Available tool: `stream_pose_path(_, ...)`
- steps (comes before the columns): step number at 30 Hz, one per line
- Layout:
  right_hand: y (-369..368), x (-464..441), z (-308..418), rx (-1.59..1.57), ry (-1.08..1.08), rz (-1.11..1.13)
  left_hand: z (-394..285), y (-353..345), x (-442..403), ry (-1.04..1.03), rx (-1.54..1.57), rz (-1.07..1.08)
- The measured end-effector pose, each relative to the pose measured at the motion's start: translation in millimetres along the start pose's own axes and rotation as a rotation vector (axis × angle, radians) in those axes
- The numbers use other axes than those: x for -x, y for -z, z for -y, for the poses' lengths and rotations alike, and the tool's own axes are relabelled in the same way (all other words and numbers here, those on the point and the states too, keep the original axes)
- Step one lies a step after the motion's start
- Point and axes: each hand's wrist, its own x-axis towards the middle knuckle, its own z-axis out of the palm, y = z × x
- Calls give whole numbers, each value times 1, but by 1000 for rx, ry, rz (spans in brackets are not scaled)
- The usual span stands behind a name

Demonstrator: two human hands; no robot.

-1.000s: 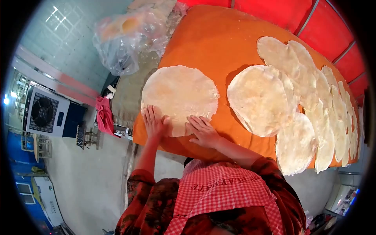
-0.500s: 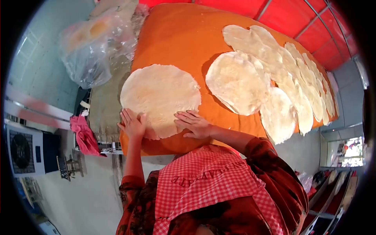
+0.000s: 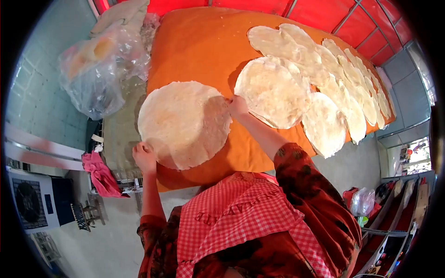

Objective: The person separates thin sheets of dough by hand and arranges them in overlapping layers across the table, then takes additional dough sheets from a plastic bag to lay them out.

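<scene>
A large round flatbread [image 3: 183,123], thin and pale, lies in front of me on an orange cloth [image 3: 194,46]. At its lower left edge is my left hand [image 3: 145,156], its fingers curled in a pinch on the rim. My right hand [image 3: 239,106] pinches the upper right rim, close to a stack of flatbreads [image 3: 272,92]. The fingertips of both hands are partly hidden. A shadow from my right arm falls across the bread's right side.
Many overlapping flatbreads [image 3: 340,92] cover the right of the cloth. Clear plastic bags [image 3: 95,78] lie on the left, above a pink cloth [image 3: 99,173] hanging from the table edge. A fan unit [image 3: 30,199] stands at lower left, shelves [image 3: 389,231] at lower right.
Both hands were spread flat on the bread's lower part; now they pinch its rim. My right hand has moved up along the right edge. The view has shifted slightly.
</scene>
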Motion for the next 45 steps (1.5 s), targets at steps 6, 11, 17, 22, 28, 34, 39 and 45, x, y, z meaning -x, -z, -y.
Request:
stream_pose_path(6, -1, -19, 17, 295, -61, 122, -11, 6, 5, -41, 16, -137)
stream_pose_path(11, 4, -9, 28, 252, 31, 109, 6, 1, -2, -108, 97, -139)
stream_pose_path(17, -2, -16, 12, 438, 287, 209, 30, -25, -11, 39, 301, -36)
stream_pose_path(22, 4, -14, 29, 235, 152, 234, 29, -20, -10, -11, 265, -83)
stream_pose_path(28, 15, -43, 50, 643, 372, 388, 26, -15, -10, 14, 292, -71)
stream_pose_path(34, 46, -149, -3, 137, 295, -186, 44, -8, 7, 97, 124, -264)
stream_pose_path(39, 199, -125, -48, -224, 390, -481, 71, 5, 30, 216, 184, -189)
stream_pose_path(45, 295, 51, -126, 103, 137, 90, -64, 37, 37, -182, 323, -311)
